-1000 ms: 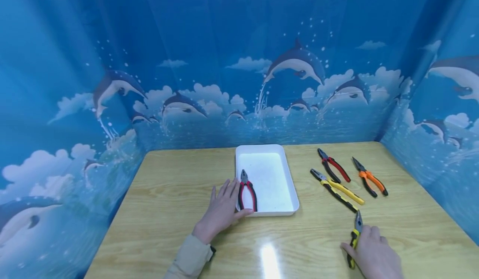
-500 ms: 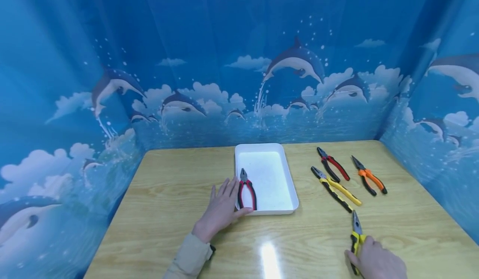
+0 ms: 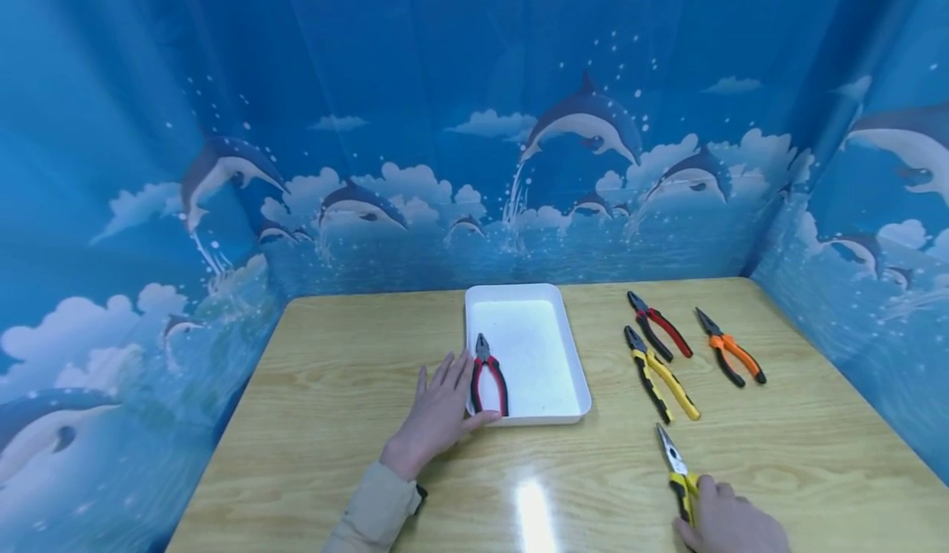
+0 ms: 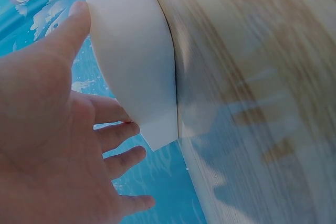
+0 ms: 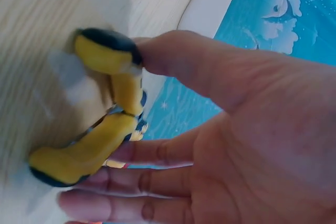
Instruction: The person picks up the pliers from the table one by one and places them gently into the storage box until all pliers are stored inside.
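Note:
My right hand [image 3: 734, 520] holds long-nose pliers [image 3: 673, 458] with yellow and black handles at the table's front right, their jaws pointing away and a little left. In the right wrist view, the thumb bears on one handle [image 5: 107, 51] and the fingers lie along the other, the handles spread. My left hand [image 3: 433, 425], fingers extended, touches the left side and front corner of a white tray [image 3: 574, 355]. Inside the tray, along its left wall, lie red-and-black pliers [image 3: 483, 362].
Larger yellow-and-black pliers [image 3: 641, 357] lie right of the tray, beyond the long-nose pair. Behind them are red-and-black pliers [image 3: 642, 312], with orange-and-black long-nose pliers [image 3: 717, 341] farther right. A blue dolphin-print curtain [image 3: 415, 240] encloses the table [image 3: 356, 372].
My right hand has shifted the long-nose pliers to the left, and their tip now points more leftward. The larger yellow pliers have turned, handles swinging left. My left hand stays at the tray.

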`<move>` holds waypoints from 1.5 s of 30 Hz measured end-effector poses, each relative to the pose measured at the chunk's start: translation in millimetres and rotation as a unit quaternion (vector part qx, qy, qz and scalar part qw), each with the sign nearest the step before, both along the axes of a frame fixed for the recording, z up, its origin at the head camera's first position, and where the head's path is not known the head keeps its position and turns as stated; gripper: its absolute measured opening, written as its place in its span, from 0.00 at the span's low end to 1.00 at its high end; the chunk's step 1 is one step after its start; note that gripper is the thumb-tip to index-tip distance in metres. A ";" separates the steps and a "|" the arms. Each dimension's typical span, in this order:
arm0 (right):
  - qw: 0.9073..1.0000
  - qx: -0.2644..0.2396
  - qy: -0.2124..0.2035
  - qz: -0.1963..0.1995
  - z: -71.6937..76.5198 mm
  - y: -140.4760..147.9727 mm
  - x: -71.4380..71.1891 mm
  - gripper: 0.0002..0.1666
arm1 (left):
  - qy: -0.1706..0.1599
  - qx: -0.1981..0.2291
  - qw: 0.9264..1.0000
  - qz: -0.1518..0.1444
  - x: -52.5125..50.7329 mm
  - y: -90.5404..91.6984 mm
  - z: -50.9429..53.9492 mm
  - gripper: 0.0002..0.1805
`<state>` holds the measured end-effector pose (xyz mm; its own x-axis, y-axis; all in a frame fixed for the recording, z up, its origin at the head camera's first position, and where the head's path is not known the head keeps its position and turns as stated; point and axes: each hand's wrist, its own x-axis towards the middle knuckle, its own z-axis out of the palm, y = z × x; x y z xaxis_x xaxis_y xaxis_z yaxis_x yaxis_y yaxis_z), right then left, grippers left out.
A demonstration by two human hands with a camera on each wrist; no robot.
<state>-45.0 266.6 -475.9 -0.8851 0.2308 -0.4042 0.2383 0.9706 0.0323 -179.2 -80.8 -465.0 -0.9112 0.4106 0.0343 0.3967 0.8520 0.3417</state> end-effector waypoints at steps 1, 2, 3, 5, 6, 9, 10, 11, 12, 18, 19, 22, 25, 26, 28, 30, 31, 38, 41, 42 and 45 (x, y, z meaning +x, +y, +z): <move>1.000 -0.003 0.003 0.007 -1.1 -1.6 -1.5 0.36 | -0.001 0.000 1.000 0.001 -0.3 0.1 0.0 0.53; 1.000 -0.005 0.008 0.012 -2.3 -3.3 -3.0 0.36 | -0.002 -0.001 1.000 0.002 -0.6 0.2 0.0 0.53; 1.000 -0.007 0.017 0.018 -3.4 -4.7 -4.4 0.37 | -0.002 -0.002 1.000 0.003 -0.8 0.4 -0.1 0.53; 0.999 -0.011 0.028 0.027 -4.1 -7.4 -7.9 0.37 | -0.003 -0.007 1.000 0.004 -1.2 0.6 -0.3 0.54; 0.999 -0.013 0.031 0.028 -3.7 -8.9 -9.8 0.36 | -0.003 -0.010 1.000 0.004 -1.3 0.9 -0.3 0.54; 0.999 -0.013 0.036 0.033 -2.2 -12.0 -16.1 0.35 | -0.004 -0.010 1.000 0.003 -1.0 1.1 -0.2 0.54; 0.999 -0.012 0.035 0.035 -1.4 -12.9 -18.2 0.35 | -0.004 -0.010 1.000 0.002 -0.9 1.2 -0.1 0.54; 0.999 -0.010 0.035 0.039 -0.9 -13.8 -20.2 0.35 | -0.004 -0.010 1.000 0.002 -0.7 1.2 -0.1 0.54; 0.998 -0.007 0.039 0.045 -0.7 -14.4 -22.2 0.35 | -0.005 -0.009 1.000 0.002 -0.5 1.1 -0.1 0.54; 0.995 0.006 0.067 0.072 1.7 -17.5 -31.2 0.35 | -0.004 -0.008 1.000 0.003 -0.5 0.7 -0.3 0.54; 0.995 0.004 0.067 0.071 2.2 -18.1 -32.8 0.35 | -0.003 -0.009 1.000 0.003 -0.6 0.7 0.0 0.55; 0.995 -0.003 0.071 0.072 4.7 -20.2 -38.4 0.34 | -0.005 -0.010 1.000 0.002 -1.1 0.6 0.1 0.55; 0.993 -0.006 0.086 0.080 6.0 -21.0 -42.8 0.33 | -0.007 -0.009 1.000 0.002 -1.4 0.2 -0.5 0.54; 0.992 -0.007 0.092 0.084 6.5 -21.2 -44.2 0.33 | -0.005 -0.008 1.000 0.000 -1.5 0.1 -1.0 0.54; 0.991 -0.007 0.100 0.090 7.1 -21.9 -46.8 0.32 | -0.006 -0.008 1.000 0.000 -1.3 -0.1 -0.6 0.54; 0.989 -0.008 0.110 0.096 7.9 -22.6 -49.5 0.31 | -0.006 -0.008 1.000 -0.001 -1.2 -0.1 -0.5 0.54; 0.988 -0.010 0.116 0.100 8.4 -23.3 -51.2 0.30 | -0.004 -0.009 1.000 -0.002 -1.3 -0.3 -0.4 0.54; 0.978 -0.004 0.160 0.134 10.9 -27.5 -62.3 0.27 | -0.002 -0.012 1.000 0.004 -2.2 0.1 -1.3 0.54; 0.975 0.003 0.168 0.145 12.4 -28.7 -68.2 0.26 | 0.000 -0.011 1.000 0.003 -2.3 0.3 -1.8 0.54; 0.975 0.005 0.167 0.147 13.2 -29.3 -70.6 0.26 | 0.000 -0.010 1.000 0.002 -2.2 0.4 -1.7 0.54; 0.974 0.009 0.165 0.152 14.4 -29.8 -78.1 0.27 | -0.002 -0.007 1.000 0.003 -1.9 0.5 -0.9 0.54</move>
